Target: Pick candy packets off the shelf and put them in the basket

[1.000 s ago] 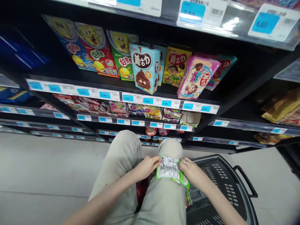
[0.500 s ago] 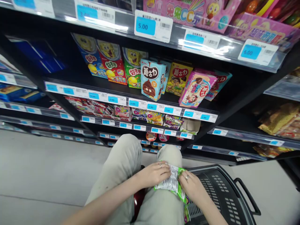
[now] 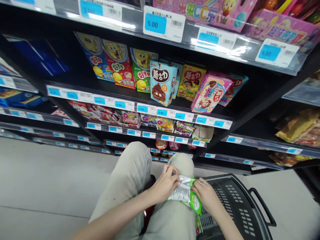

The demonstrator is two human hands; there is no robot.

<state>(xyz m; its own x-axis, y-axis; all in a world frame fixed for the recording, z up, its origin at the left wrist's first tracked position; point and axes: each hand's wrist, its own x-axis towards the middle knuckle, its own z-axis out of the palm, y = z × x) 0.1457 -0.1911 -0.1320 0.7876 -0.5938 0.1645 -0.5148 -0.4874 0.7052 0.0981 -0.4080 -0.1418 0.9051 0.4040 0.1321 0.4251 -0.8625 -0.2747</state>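
Note:
A green and silver snack packet [image 3: 183,193] lies across my right knee, its printed silver side facing up. My left hand [image 3: 168,181] has its fingers curled on the packet's left end. At the other end, my right hand [image 3: 202,191] pinches the green edge. Rings show on both hands. Part of another colourful packet [image 3: 198,225] shows below, beside my thigh and against the basket.
A dark grey shopping basket [image 3: 240,203] with a side handle [image 3: 262,206] stands on the floor at my right. Ahead, black shelves hold a blue biscuit box [image 3: 161,83], a pink box [image 3: 210,93] and several sweet packets [image 3: 130,118]. Pale floor [image 3: 50,180] stretches left.
My left hand has lifted slightly and its fingers have bunched up at the packet's upper left. The packet's green right end is turned more toward me, showing a pale round mark.

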